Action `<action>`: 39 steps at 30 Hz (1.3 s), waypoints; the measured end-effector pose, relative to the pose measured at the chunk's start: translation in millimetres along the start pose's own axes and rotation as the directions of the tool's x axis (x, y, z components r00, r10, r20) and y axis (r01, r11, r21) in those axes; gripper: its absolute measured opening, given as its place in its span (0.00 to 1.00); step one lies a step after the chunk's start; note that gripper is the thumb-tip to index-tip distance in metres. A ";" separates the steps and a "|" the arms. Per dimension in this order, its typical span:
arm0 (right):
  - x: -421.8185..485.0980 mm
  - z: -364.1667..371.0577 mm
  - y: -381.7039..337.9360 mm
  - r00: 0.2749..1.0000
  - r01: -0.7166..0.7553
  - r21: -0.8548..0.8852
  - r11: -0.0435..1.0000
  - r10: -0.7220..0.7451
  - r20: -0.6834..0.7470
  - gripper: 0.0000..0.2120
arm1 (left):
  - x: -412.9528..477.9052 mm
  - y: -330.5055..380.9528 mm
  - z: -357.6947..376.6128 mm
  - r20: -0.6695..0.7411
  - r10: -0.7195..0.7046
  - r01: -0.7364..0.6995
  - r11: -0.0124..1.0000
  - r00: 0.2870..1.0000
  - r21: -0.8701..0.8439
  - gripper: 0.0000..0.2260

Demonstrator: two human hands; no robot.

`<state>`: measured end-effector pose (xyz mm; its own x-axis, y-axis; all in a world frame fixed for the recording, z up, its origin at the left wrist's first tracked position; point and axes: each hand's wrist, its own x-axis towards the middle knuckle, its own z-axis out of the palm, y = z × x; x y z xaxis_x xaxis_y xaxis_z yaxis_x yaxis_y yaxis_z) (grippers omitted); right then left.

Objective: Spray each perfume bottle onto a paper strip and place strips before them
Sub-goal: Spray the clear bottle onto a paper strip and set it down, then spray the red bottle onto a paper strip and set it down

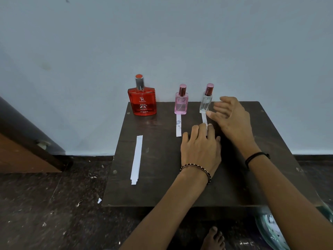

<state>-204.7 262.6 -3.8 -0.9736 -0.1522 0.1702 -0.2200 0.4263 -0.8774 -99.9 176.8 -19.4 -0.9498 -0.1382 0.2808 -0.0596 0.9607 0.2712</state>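
Three perfume bottles stand at the back of the dark table (162, 186): a large red bottle (142, 101), a small pink bottle (181, 102) and a small clear bottle (206, 101). A stained paper strip (178, 126) lies in front of the pink bottle. Another strip (204, 119) lies in front of the clear bottle, and my left hand (200, 150) rests flat on its near end. My right hand (232, 118) hovers with fingers spread just right of the clear bottle, a fingertip near the strip's far end. A small stack of spare strips (137, 159) lies at the table's left.
A pale wall rises right behind the bottles. The dark floor around the table is littered with paper scraps (99, 200). A wooden door edge (27, 141) stands at the left. A bare foot (214, 239) and a plastic bag (270, 230) show below the table's front edge.
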 end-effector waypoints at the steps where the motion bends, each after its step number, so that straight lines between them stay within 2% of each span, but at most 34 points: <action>1: -7.3 -1.9 1.7 1.000 -0.011 0.010 1.000 0.011 -0.017 0.32 | -0.5 0.4 -2.2 -0.030 0.007 -0.008 1.000 1.000 -0.007 0.20; 4: -33.0 -7.8 4.4 0.997 -0.030 0.004 1.000 0.030 -0.077 0.30 | -2.2 -0.5 -11.6 -0.097 0.022 -0.024 0.999 0.995 -0.020 0.17; 7: -60.0 -8.0 0.9 0.995 -0.017 -0.003 1.000 0.017 -0.102 0.26 | -6.7 -8.2 -23.4 -0.096 -0.012 0.006 0.999 0.995 -0.054 0.13; 10: -85.9 -1.1 -10.2 0.997 0.019 -0.051 0.998 -0.023 -0.076 0.21 | -12.8 -18.6 -36.3 -0.082 -0.082 0.065 0.980 0.993 -0.189 0.12; 13: -110.0 12.9 -27.5 0.999 0.046 -0.025 0.999 -0.046 -0.009 0.17 | -21.9 -31.7 -53.7 -0.072 -0.140 0.107 0.933 0.987 -0.344 0.11; 17: -127.8 36.5 -53.8 0.990 0.117 0.010 0.993 -0.117 0.075 0.11 | -42.0 -65.5 -73.2 -0.096 -0.248 0.181 0.877 0.964 -0.445 0.08; 21: -133.7 59.7 -77.7 0.959 0.191 -0.013 0.982 -0.184 0.217 0.05 | -55.9 -109.1 -92.4 -0.086 -0.446 0.357 0.805 0.891 -0.473 0.03; 24: -135.1 73.8 -86.6 0.907 0.249 -0.042 0.968 -0.218 0.362 0.09 | -60.6 -138.8 -99.0 -0.079 -0.511 0.421 0.778 0.856 -0.467 0.06; 27: -136.3 85.7 -87.1 0.830 0.323 -0.111 0.940 -0.225 0.510 0.21 | -66.6 -160.2 -101.7 -0.019 -0.500 0.427 0.758 0.866 -0.492 0.07; 30: -140.2 95.5 -81.9 0.775 0.385 -0.173 0.906 -0.216 0.594 0.30 | -72.4 -174.3 -101.9 0.090 -0.402 0.391 0.774 0.911 -0.498 0.16; 34: -140.8 103.0 -77.3 0.781 0.424 -0.202 0.883 -0.244 0.575 0.28 | -73.7 -180.1 -97.8 0.170 -0.225 0.278 0.860 0.959 -0.427 0.27; 36: -138.5 103.3 -76.5 0.795 0.425 -0.209 0.881 -0.252 0.552 0.25 | -70.6 -178.4 -94.5 0.191 -0.177 0.242 0.877 0.966 -0.415 0.29; 39: -137.3 104.6 -74.4 0.818 0.415 -0.187 0.890 -0.276 0.505 0.19 | -65.9 -174.9 -90.8 0.176 -0.176 0.234 0.888 0.968 -0.397 0.28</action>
<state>-48.3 158.6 -8.8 -0.7051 -0.6920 0.1547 -0.6115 0.4829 -0.6268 1.1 -3.9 -1.7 -0.9634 -0.2608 0.0621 -0.1528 0.7247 0.6719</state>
